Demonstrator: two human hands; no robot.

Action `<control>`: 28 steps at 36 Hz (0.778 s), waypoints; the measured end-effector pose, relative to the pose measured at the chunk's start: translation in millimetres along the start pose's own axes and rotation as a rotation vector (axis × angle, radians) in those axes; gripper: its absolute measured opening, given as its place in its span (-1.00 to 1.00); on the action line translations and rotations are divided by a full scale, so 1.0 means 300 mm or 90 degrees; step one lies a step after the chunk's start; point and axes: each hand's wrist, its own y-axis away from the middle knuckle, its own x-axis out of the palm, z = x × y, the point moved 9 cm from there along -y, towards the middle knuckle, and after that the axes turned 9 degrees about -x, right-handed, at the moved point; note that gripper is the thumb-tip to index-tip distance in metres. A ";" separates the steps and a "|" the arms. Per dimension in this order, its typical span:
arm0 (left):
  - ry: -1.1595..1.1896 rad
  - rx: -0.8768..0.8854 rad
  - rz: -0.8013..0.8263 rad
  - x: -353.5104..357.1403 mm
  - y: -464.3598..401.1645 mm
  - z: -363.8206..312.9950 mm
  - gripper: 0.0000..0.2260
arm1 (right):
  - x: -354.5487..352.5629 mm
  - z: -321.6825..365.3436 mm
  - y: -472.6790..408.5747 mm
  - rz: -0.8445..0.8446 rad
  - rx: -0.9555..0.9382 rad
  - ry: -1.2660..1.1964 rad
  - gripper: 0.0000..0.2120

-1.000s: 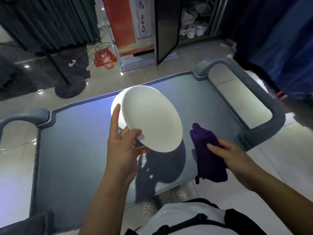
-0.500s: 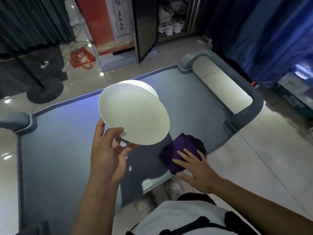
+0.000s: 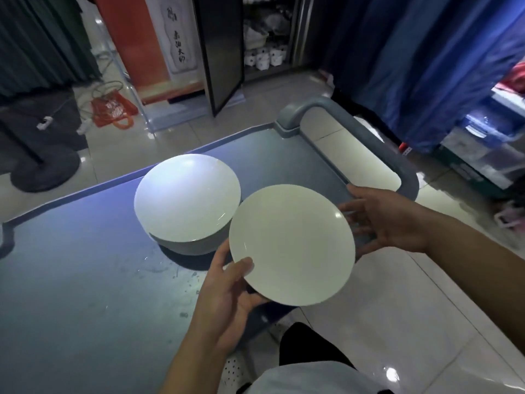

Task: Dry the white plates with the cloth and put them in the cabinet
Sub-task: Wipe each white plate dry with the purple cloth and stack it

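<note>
your left hand (image 3: pixel 227 297) pinches one plate (image 3: pixel 292 245), right hand (image 3: pixel 389 220) spread beside it; the stack (image 3: pixel 184 200) waits and the cabinet (image 3: pixel 224 46) stands open.

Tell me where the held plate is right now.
Head view, centre-right: the plate is gripped by the left hand, beside the plate stack, over the cart's near edge.

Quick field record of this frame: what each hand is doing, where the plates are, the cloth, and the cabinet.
left hand: grips the near rim of the held plate, thumb on top
right hand: open, fingers spread at the held plate's far edge; contact unclear
held plate: lifted above the cart, tilted
stack: white plates resting on the cart, left of the held plate
cloth: not visible
cabinet: door open, white items inside
</note>
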 end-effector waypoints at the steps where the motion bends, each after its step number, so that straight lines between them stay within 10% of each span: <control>1: 0.002 -0.006 -0.020 -0.001 -0.019 0.012 -0.53 | -0.012 0.003 -0.017 0.011 0.005 0.001 -0.33; 19: -0.112 -0.127 -0.191 0.146 -0.500 0.071 -0.83 | -0.195 0.170 -0.526 -0.063 -0.025 0.065 -0.72; 28: -0.056 -0.117 -0.273 0.194 -0.681 -0.014 -0.90 | -0.169 0.353 -0.792 -0.085 -0.090 0.069 -0.57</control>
